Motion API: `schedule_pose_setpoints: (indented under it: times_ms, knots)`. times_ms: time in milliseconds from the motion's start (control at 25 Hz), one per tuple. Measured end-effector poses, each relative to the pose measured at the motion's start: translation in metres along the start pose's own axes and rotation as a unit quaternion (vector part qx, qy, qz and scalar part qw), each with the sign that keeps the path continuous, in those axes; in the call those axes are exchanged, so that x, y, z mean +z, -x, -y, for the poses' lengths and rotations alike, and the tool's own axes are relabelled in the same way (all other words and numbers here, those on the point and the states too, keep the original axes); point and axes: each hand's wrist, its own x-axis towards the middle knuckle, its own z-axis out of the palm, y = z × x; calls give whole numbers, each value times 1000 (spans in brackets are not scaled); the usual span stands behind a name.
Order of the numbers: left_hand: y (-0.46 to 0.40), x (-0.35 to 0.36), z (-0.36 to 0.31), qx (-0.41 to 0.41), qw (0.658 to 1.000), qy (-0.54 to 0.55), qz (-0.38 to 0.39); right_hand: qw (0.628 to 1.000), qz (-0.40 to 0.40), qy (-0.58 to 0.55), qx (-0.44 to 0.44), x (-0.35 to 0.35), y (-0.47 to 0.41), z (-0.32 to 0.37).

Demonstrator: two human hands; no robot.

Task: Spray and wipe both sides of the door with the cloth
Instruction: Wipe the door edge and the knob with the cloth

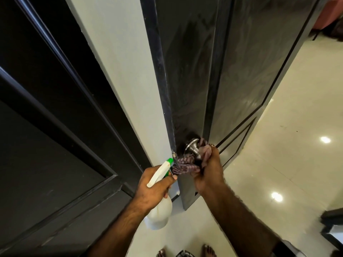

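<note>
A dark glossy door (pixel 239 75) stands ajar, its edge toward me, wet streaks showing on its panel. A steel round knob (pixel 192 145) sticks out near the edge. My right hand (pixel 208 173) is shut on a striped brownish cloth (pixel 187 165), pressing it around the knob. My left hand (pixel 154 184) grips a white spray bottle (pixel 160 210) with a green nozzle, held just left of the door's edge, its nozzle pointing at the edge.
A white wall strip (pixel 118 62) and a second dark panelled door (pixel 46 127) lie to the left. Shiny cream floor tiles (pixel 289 145) spread to the right. My bare feet (pixel 208 250) show at the bottom. Dark furniture (pixel 332 223) sits at the right edge.
</note>
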Motion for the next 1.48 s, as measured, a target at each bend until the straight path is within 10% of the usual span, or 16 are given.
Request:
schedule_pose_setpoints:
  times_ms: [160,320,440,600,680,760,920,1000,1080,1240,1360,1480]
  knots:
    - [0,-1,8,-6,1000,-23,8,988,-14,-30,148,-6,17,10]
    - [-3,-2,13,-5,1000,-13,20,968,-5,249,-33,-14,13,13]
    - [-2,1,9,-15,1000,2,10,718,32,636,-281,-34,-8,8]
    - [-6,1,9,-26,1000,-1,9,327,175,799,-473,-61,-36,34]
    - [-5,-1,7,-33,999,6,4,249,256,794,-491,-60,-43,57]
    - [-2,-3,3,-32,999,12,-3,316,296,765,-476,-55,-39,73]
    - [1,-9,-1,-39,999,17,-31,660,148,619,-398,-29,-10,78]
    - [1,-12,-2,-33,999,9,-33,771,78,510,-373,-8,-8,67]
    - [2,-13,-5,-24,999,10,-28,737,61,557,-377,7,-8,44]
    - [1,-13,-7,-25,999,23,-24,480,50,744,-463,-18,-1,6]
    - [-6,-11,-4,-25,1000,12,-9,522,210,732,-385,-30,2,27]
    - [-8,-8,-8,-29,999,20,-6,455,276,756,-382,-38,-8,44]
